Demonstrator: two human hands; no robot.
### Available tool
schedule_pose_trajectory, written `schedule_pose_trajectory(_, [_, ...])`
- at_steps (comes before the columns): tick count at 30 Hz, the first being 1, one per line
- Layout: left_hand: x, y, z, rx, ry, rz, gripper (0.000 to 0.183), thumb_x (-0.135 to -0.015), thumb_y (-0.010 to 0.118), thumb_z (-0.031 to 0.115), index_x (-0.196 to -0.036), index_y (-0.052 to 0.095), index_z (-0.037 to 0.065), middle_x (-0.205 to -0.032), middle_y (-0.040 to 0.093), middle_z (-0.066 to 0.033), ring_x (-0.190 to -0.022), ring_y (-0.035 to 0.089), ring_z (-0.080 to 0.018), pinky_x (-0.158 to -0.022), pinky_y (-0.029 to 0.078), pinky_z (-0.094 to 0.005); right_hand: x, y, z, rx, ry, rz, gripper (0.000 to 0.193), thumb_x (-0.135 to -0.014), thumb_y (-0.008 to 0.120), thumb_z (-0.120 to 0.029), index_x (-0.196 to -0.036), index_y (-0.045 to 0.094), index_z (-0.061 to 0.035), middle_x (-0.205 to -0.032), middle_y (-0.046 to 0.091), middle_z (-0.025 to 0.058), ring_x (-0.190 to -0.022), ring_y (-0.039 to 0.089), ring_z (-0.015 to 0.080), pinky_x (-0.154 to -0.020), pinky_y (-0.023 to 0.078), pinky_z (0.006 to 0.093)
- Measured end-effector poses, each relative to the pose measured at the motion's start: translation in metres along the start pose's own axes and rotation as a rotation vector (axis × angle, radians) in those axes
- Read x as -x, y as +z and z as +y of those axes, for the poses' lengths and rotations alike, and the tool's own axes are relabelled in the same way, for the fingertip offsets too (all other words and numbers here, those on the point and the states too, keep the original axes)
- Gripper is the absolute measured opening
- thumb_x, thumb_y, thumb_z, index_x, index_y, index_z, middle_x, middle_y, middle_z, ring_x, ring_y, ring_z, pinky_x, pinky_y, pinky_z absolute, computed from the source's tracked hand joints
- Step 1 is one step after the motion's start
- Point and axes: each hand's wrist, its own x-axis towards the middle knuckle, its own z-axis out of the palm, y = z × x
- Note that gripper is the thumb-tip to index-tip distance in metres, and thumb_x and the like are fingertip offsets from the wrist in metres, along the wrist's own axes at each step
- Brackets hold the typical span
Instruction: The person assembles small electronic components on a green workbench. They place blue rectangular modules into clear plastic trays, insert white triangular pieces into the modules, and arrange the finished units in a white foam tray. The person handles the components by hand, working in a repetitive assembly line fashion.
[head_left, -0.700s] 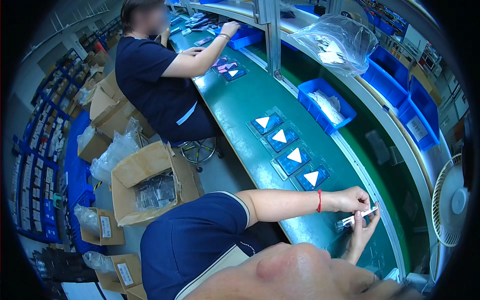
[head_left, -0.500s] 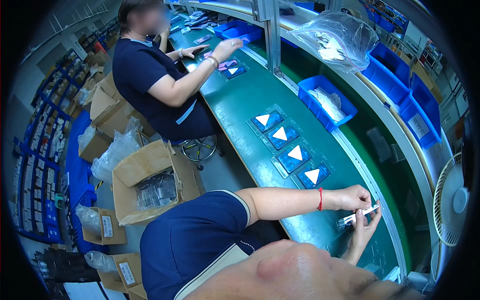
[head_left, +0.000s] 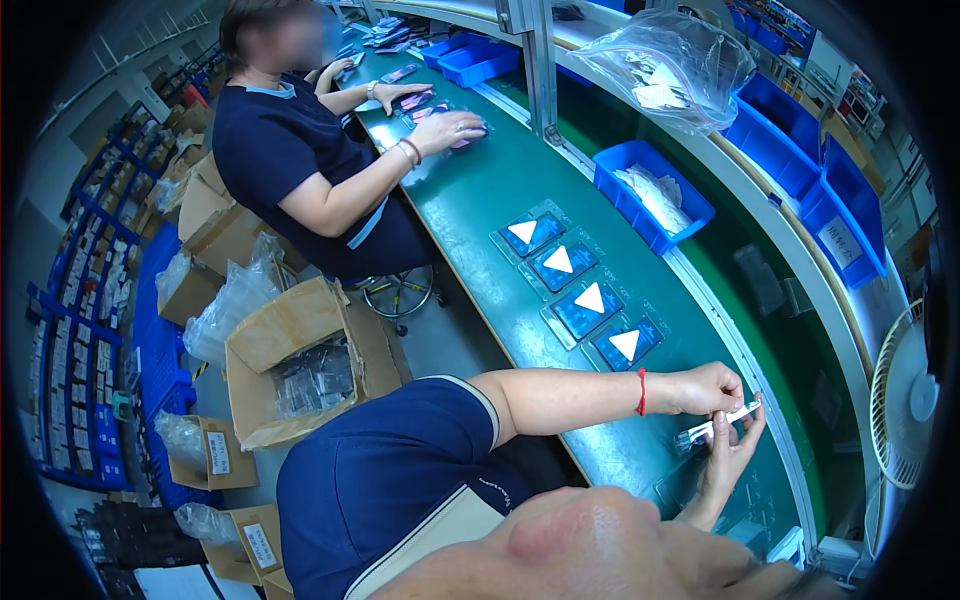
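Evidently left hand (head_left: 712, 388) and right hand (head_left: 732, 456) both pinch the slim pack (head_left: 698, 435) between them over the bench (head_left: 625, 450); a slack or uneven grip could let it slip.

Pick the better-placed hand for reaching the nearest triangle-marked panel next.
Left, probably: the left hand is nearer that triangle-marked panel. The right hand is farther off, gripping the small white-and-clear item. The left is at that item too, so it must leave it first.
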Motion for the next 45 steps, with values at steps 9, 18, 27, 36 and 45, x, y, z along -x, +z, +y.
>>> schedule_pose_trajectory(9, [0.0002,0.0005,0.0010,0.009,-0.038,0.004,0.010,-0.092,0.060,0.008,-0.086,0.062,0.000,-0.075,0.060,-0.0032,-0.068,0.055,-0.0088,-0.061,0.046,-0.0249,0.0002,0.0007,-0.0015,0.019,0.004,0.005,0.076,-0.083,0.075,-0.015,-0.145,0.031,-0.0108,-0.128,0.042,0.0121,-0.088,0.060,0.0137,-0.068,0.046,0.0227])
schedule_pose_trajectory(18, [-0.0019,0.0004,-0.0020,0.013,-0.048,0.007,0.010,-0.092,0.059,0.009,-0.085,0.061,0.002,-0.075,0.060,-0.0021,-0.067,0.054,-0.0089,-0.060,0.045,-0.0252,-0.0014,-0.0015,0.0039,-0.004,-0.029,-0.016,0.068,-0.088,0.069,-0.019,-0.145,0.032,-0.0104,-0.128,0.043,0.0135,-0.095,0.061,0.0177,-0.072,0.050,0.0254])
schedule_pose_trajectory(27, [-0.0014,0.0028,-0.0027,0.018,-0.048,0.009,0.013,-0.094,0.057,0.011,-0.083,0.059,0.003,-0.074,0.058,-0.0007,-0.067,0.051,-0.0077,-0.060,0.043,-0.0245,-0.0024,-0.0051,0.0037,-0.051,0.004,-0.033,0.063,-0.091,0.066,-0.021,-0.144,0.033,-0.0108,-0.128,0.043,0.0150,-0.100,0.061,0.0243,-0.079,0.054,0.0311])
schedule_pose_trajectory(36, [0.0004,0.0027,-0.0006,0.022,-0.048,0.014,0.015,-0.095,0.055,0.012,-0.084,0.060,0.003,-0.076,0.058,-0.0007,-0.067,0.051,-0.0067,-0.059,0.042,-0.0238,-0.0023,-0.0029,-0.0001,-0.022,0.015,0.017,0.062,-0.090,0.067,-0.018,-0.143,0.037,-0.0107,-0.127,0.043,0.0159,-0.102,0.061,0.0256,-0.077,0.054,0.0309])
schedule_pose_trajectory(45, [0.0011,0.0025,-0.0017,0.030,-0.088,0.022,0.014,-0.094,0.056,0.014,-0.086,0.060,0.004,-0.077,0.059,-0.0011,-0.068,0.050,-0.0065,-0.057,0.042,-0.0240,-0.0029,-0.0033,-0.0031,-0.022,0.041,0.024,0.061,-0.089,0.066,-0.016,-0.143,0.039,-0.0106,-0.121,0.046,0.0140,-0.099,0.061,0.0235,-0.069,0.056,0.0290])
